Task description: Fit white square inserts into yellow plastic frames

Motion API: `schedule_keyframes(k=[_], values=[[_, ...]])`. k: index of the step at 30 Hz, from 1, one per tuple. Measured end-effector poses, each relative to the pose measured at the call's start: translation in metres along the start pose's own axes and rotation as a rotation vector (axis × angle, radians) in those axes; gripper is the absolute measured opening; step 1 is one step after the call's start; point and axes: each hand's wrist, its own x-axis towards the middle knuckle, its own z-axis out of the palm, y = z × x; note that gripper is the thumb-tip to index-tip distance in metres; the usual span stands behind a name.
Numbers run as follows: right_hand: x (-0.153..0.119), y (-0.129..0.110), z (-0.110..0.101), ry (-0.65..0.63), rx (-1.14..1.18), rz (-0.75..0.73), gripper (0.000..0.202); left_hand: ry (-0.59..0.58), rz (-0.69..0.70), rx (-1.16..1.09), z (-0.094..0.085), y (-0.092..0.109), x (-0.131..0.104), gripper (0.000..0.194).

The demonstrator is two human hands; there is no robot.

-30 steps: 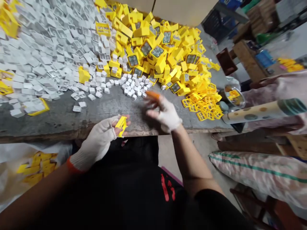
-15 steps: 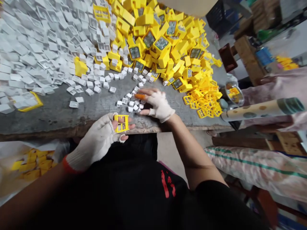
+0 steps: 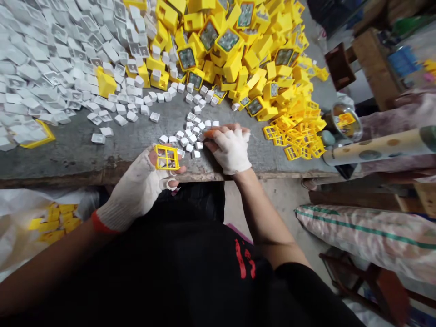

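My left hand (image 3: 134, 188), in a white fingerless glove with an orange cuff, grips a small yellow plastic window frame (image 3: 166, 157) with crossed bars above the table's front edge. My right hand (image 3: 232, 152), gloved likewise and with an orange cover on one finger, rests on the tabletop. Its fingers are bent and drawn together at the right side of a loose cluster of small white plastic caps (image 3: 188, 133). What lies between those fingertips, if anything, is hidden.
White pieces (image 3: 51, 68) are heaped at the left of the grey table (image 3: 131, 143). Yellow house-shaped shells (image 3: 235, 63) pile up behind my hands, with more yellow window frames (image 3: 299, 138) at the right. A jar (image 3: 347, 122) and a patterned roll (image 3: 378, 151) stand beyond.
My right hand has shifted slightly right, and its outstretched fingers have bent inward beside the white caps. The yellow frame has turned more face-up in my left hand. The view has shifted a little.
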Motion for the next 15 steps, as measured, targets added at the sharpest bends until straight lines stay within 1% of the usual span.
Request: schedule_keyframes(k=[3,5,6,9,12,15], values=[[0.017,-0.004,0.003,-0.068,-0.013,-0.010,0.023,-0.029,0.030,0.003,-0.002,-0.002,-0.003,0.061],[0.018,-0.006,0.000,-0.077,-0.011,0.010,0.020,-0.038,0.039,0.007,-0.003,-0.004,-0.005,0.060],[0.014,-0.007,-0.004,-0.058,0.007,0.020,0.020,-0.040,0.043,0.007,-0.003,-0.005,-0.006,0.058],[-0.006,-0.019,-0.021,0.048,0.148,-0.013,0.027,-0.067,0.055,-0.004,-0.003,-0.008,-0.008,0.044],[-0.033,-0.039,-0.039,0.127,0.331,-0.133,0.038,-0.121,0.060,-0.005,-0.001,-0.011,-0.010,0.037],[-0.056,-0.058,-0.043,0.171,0.440,-0.230,0.032,-0.155,0.092,0.012,0.000,-0.015,-0.011,0.037]])
